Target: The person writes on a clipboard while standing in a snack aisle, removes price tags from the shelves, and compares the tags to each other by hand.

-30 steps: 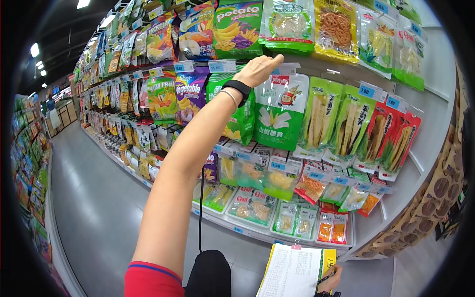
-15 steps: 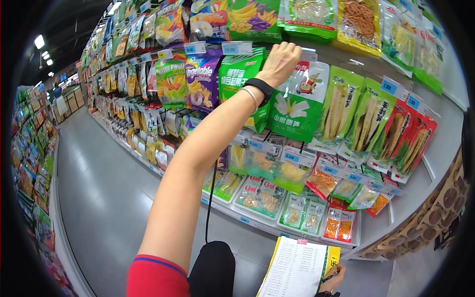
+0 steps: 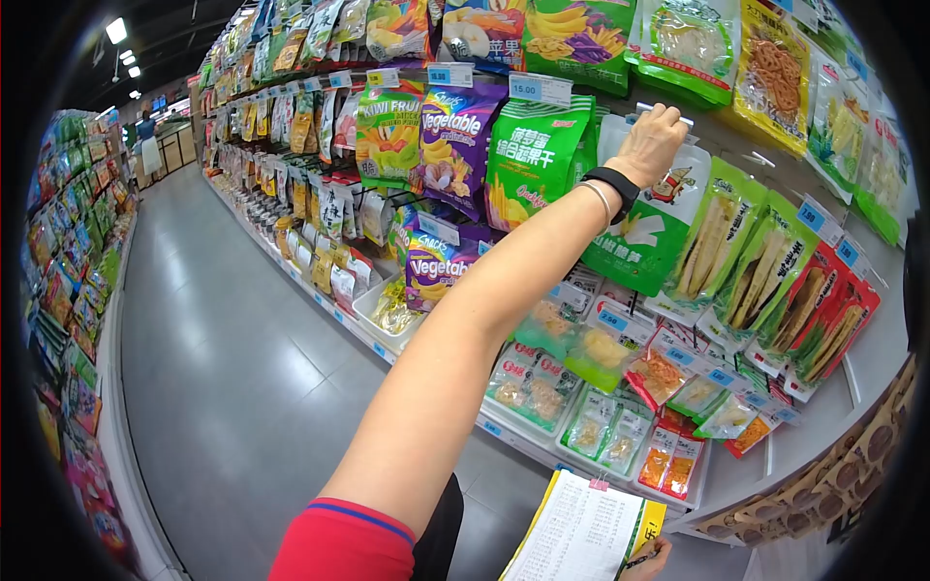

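Note:
My left hand (image 3: 654, 145), with a dark band (image 3: 612, 188) on the wrist, reaches up to the shelf. Its fingers are curled at a price tag holder (image 3: 686, 122), over the top of a green and white snack bag (image 3: 635, 247). What lies under the fingertips is hidden. To the left hangs a green dried-fruit bag (image 3: 538, 160). At the lower right, my right hand (image 3: 657, 562) is partly cut off by the frame edge and closed around a dark pen (image 3: 639, 559). Beside it is a printed list (image 3: 581, 528) on a yellow-edged board, with a pink clip (image 3: 599, 484) on top.
Purple vegetable snack bags (image 3: 460, 145) hang farther left. Long green packs (image 3: 712, 232) and red packs (image 3: 833, 310) hang at right. Trays of small packs (image 3: 610, 431) stand low. The grey aisle floor (image 3: 223, 320) runs back towards a person (image 3: 147, 140) far off, with another stocked shelf (image 3: 82, 290) opposite.
My left hand has shifted right, from the left top corner of the green and white bag onto the price tag holder. The view has swung left. My right hand stays by the list with the pen.

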A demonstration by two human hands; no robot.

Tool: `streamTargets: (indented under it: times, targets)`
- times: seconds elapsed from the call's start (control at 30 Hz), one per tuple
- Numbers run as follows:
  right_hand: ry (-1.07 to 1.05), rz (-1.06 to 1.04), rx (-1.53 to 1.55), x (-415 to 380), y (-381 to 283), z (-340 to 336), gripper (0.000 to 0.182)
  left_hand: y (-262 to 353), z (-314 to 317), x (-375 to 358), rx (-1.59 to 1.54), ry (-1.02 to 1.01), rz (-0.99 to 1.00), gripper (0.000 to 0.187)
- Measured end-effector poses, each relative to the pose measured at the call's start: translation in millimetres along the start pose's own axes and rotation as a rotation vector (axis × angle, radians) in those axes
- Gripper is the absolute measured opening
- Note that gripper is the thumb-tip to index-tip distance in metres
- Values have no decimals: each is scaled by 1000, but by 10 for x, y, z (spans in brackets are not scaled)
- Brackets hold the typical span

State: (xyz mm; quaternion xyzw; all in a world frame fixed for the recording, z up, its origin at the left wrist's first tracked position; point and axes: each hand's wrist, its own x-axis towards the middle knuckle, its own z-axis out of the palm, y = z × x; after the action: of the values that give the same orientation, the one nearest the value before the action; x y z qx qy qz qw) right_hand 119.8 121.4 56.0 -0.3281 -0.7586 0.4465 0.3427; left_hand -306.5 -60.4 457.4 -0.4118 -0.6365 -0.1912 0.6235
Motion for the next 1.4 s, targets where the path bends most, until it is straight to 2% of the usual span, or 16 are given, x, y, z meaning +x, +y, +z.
streamTargets:
  times: [0.1,0.13,0.17,0.23,0.27,0.37,0.5,0.57,0.63,0.67,0.7,0.77,0.97,1.23,1.3,1.4]
  targets:
    - [-26,20,-16,-33,-91,-1,22,50,-33,-80,115,100,102,26]
    - [-36,-16,-50,-31,-99,14,22,69,-49,-111,156,-10,102,41]
    - [-43,-21,-50,-15,-62,25,22,82,-61,-113,164,-10,98,41]
    - [-56,226,128,7,-51,40,22,85,-90,-136,33,-48,112,50]
    - [-63,220,124,-4,-64,54,22,93,-111,-184,-97,-94,65,55]
    - [-5,210,177,-94,-351,96,22,55,-185,-250,-49,-67,-51,55]
    - [-22,113,-184,-75,-236,82,19,-148,-231,-299,-147,-87,-97,51]
    - [0,26,-325,-116,-279,111,19,-281,-182,-298,-228,140,-205,41]
    - [16,67,-77,-198,-504,108,18,-446,-200,-325,-230,176,-371,34]
    - [-2,-29,-341,-221,-602,39,18,-479,-213,-366,-320,323,-401,34]
    - [107,1,92,20,303,109,3,-462,-258,-382,-346,367,-460,32]
    - [215,-149,-265,-214,-229,113,4,-458,-261,-382,-362,259,-688,29]
    - [292,-116,-362,-464,-391,89,7,-267,-87,-178,-718,458,-810,31]
    - [332,-85,-299,-798,-721,127,6,-61,-40,-134,-421,525,-649,20]
    - [301,28,69,-868,-812,166,6,-78,-11,-241,-401,346,-584,19]
    - [309,-22,-71,-1009,-1366,204,7,-81,5,-329,-248,309,-462,32]
